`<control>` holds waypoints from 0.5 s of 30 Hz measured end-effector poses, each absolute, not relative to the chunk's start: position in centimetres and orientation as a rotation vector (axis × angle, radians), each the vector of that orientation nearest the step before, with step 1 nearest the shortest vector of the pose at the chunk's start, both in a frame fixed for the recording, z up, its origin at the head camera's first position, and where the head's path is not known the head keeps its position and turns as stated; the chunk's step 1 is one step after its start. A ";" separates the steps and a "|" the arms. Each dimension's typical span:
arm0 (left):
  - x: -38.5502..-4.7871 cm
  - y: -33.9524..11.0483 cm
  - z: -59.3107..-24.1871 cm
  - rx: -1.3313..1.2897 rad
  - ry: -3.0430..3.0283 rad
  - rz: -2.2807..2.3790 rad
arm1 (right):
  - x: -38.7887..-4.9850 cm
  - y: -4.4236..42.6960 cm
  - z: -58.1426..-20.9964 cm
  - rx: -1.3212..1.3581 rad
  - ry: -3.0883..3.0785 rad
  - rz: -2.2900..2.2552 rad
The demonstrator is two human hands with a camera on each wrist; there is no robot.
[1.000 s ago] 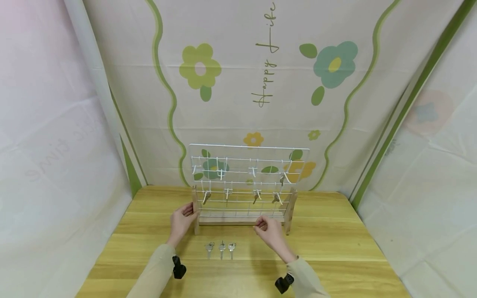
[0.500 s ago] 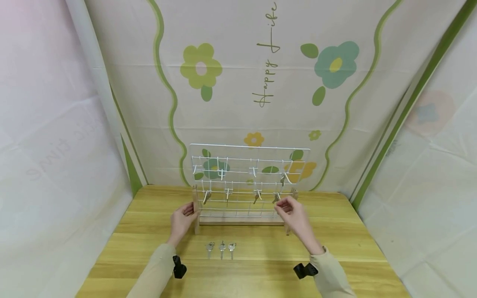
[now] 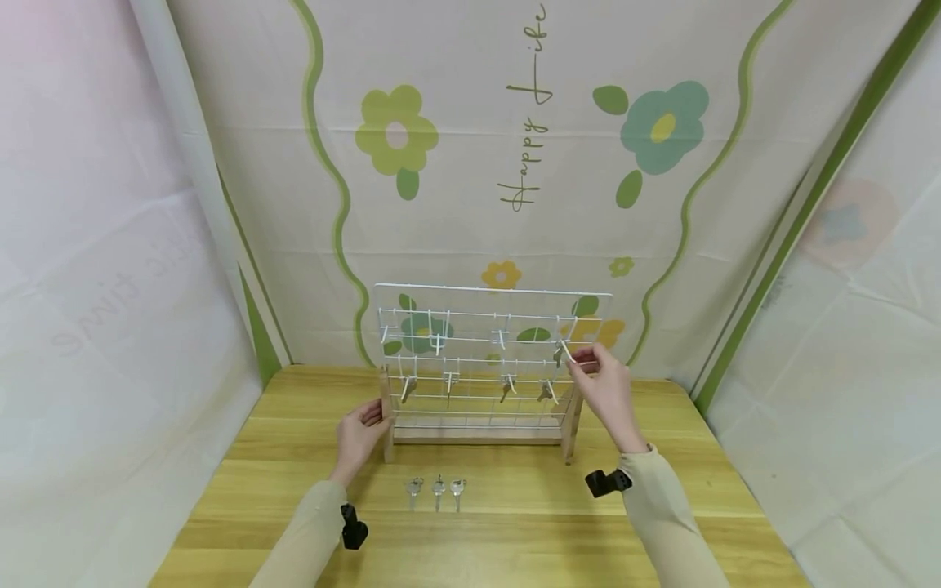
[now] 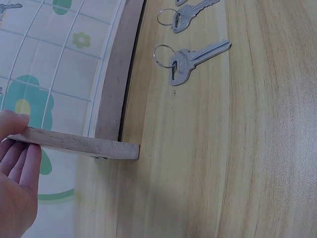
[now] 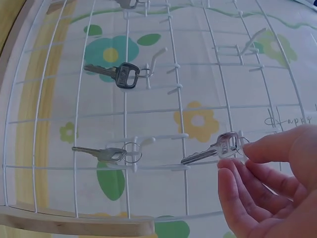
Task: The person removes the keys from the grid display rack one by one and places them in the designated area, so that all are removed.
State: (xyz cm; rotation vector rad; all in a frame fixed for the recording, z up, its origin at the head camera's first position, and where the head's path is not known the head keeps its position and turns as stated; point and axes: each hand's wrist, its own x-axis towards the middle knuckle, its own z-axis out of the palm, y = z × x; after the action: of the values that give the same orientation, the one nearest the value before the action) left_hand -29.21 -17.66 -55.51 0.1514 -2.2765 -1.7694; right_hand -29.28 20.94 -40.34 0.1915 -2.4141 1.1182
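A white wire rack (image 3: 492, 291) with hooks stands in a wooden base (image 3: 478, 435). My left hand (image 3: 358, 441) grips its left wooden upright (image 3: 385, 445), thumb on one side and fingers on the other in the left wrist view. At the upper right hook, my right hand (image 3: 606, 392) pinches the ring of a hanging key (image 5: 227, 145) between thumb and fingertips; the hook's tip is hidden in the right wrist view. Keys hang from the lower hooks, one of them a dark-headed key (image 5: 127, 76). Three upper hooks hold no key.
Three keys lie in a row on the wooden table in front of the rack: a left key (image 3: 414, 490), a middle key (image 3: 438, 490) and a right key (image 3: 457, 490). Behind the rack hangs a flowered cloth (image 3: 456, 212); more cloth stands at both sides.
My right hand has moved up and to the right, from the rack's base past the lower right hook to the key on the upper right hook. My left hand has stayed on the upright.
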 end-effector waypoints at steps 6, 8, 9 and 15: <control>-29.5 -17.8 -55.8 0.164 -2.293 -1.783 | -30.3 20.5 -40.0 0.162 -2.410 1.125; -29.6 -17.8 -55.9 0.163 -2.296 -1.784 | -30.4 20.3 -40.0 0.158 -2.405 1.130; -29.6 -17.8 -55.9 0.161 -2.295 -1.785 | -30.5 20.3 -40.0 0.155 -2.402 1.131; -29.7 -18.0 -56.1 0.158 -2.300 -1.784 | -30.9 20.0 -40.2 0.128 -2.390 1.106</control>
State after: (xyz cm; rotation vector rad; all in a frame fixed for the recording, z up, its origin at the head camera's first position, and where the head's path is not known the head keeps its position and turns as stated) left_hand -29.67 -17.95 -56.08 0.1583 -2.2996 -1.7843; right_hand -30.91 20.01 -40.22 0.1284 -2.3901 1.1063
